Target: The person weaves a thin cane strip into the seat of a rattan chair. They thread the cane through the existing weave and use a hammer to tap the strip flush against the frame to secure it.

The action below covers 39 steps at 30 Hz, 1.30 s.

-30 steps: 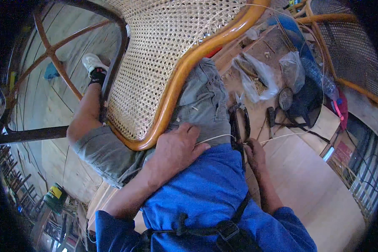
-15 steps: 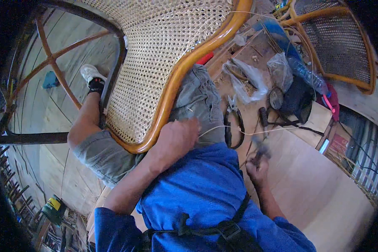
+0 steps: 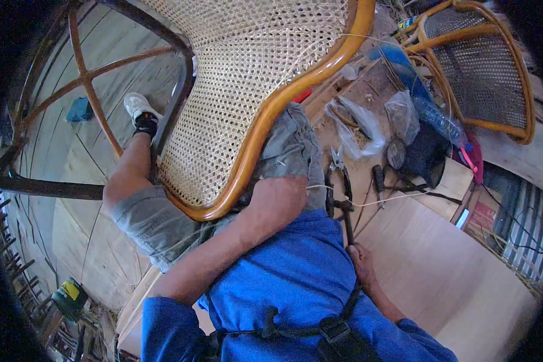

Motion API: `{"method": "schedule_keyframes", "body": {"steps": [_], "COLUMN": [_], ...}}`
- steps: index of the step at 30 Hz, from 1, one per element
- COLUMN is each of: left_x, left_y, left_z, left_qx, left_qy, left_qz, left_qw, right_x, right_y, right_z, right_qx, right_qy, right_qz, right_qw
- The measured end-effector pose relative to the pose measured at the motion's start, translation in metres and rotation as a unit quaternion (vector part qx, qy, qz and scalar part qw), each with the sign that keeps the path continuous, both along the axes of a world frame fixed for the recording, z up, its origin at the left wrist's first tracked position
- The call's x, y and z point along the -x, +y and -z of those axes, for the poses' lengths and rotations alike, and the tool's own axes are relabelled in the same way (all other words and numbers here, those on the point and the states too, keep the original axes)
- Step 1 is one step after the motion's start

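Across my lap rests a chair with a woven cane panel (image 3: 217, 114) and a glossy bent rattan frame (image 3: 253, 130). My left hand (image 3: 280, 198) is closed at the right of the frame's lower curve, over my shorts. A thin pale cane strand (image 3: 377, 201) runs out from its fingers to the right; the fingertips are partly hidden. Low at my right side, my right hand (image 3: 362, 263) grips the handle of a hammer (image 3: 348, 226). The hammer's dark head lies beside my waist, just below the pliers (image 3: 338, 166).
Right of me, a wooden board (image 3: 428, 253) carries a screwdriver (image 3: 378, 181) at its far side. Beyond are plastic bags (image 3: 362, 123), a round tin (image 3: 396, 153) and a clear bottle (image 3: 437, 117). Another cane chair (image 3: 479, 69) stands far right. Dark crossed chair legs (image 3: 85, 78) fill the left.
My right hand has swung the hammer left, toward my waist. My left hand has shifted right, away from the rattan frame. The whole view has turned slightly.
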<state>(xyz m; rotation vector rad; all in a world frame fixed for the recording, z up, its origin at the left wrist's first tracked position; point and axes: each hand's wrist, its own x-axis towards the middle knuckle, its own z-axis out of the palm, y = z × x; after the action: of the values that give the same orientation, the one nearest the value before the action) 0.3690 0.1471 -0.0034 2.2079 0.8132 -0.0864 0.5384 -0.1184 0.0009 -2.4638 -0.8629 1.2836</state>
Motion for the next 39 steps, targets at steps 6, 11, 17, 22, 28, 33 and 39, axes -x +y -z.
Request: {"method": "schedule_keyframes", "body": {"steps": [6,11,17,22,28,33,39], "left_x": [0.0,0.012,0.024,0.042,0.123,0.151,0.169], "left_y": [0.04,0.055,0.052,0.044,0.043,0.035,0.035], "left_z": [-0.023,-0.041,-0.03,-0.032,-0.031,-0.019,-0.02], "left_qx": [0.146,0.518,0.682,0.708,0.627,0.507,0.485], "left_qy": [-0.145,-0.231,-0.235,-0.153,-0.148,-0.16,-0.098], "left_qz": [-0.269,-0.236,-0.143,-0.102,-0.227,-0.179,-0.241], "left_qw": [0.941,0.789,0.678,0.682,0.73,0.828,0.835], "right_x": [0.0,-0.011,-0.01,0.038,0.004,0.002,-0.013], "right_y": [0.038,0.036,0.124,0.214,0.249,0.258,0.278], "right_z": [0.013,0.052,0.012,-0.043,-0.036,-0.034,-0.027], "right_qx": [0.003,0.002,-0.22,-0.309,-0.371,-0.354,-0.365], "right_qy": [-0.085,-0.129,-0.028,0.355,0.285,0.302,0.294], "right_qz": [-0.004,-0.004,0.027,0.135,0.221,0.233,0.198], "right_qw": [0.996,0.992,0.975,0.872,0.855,0.854,0.861]}}
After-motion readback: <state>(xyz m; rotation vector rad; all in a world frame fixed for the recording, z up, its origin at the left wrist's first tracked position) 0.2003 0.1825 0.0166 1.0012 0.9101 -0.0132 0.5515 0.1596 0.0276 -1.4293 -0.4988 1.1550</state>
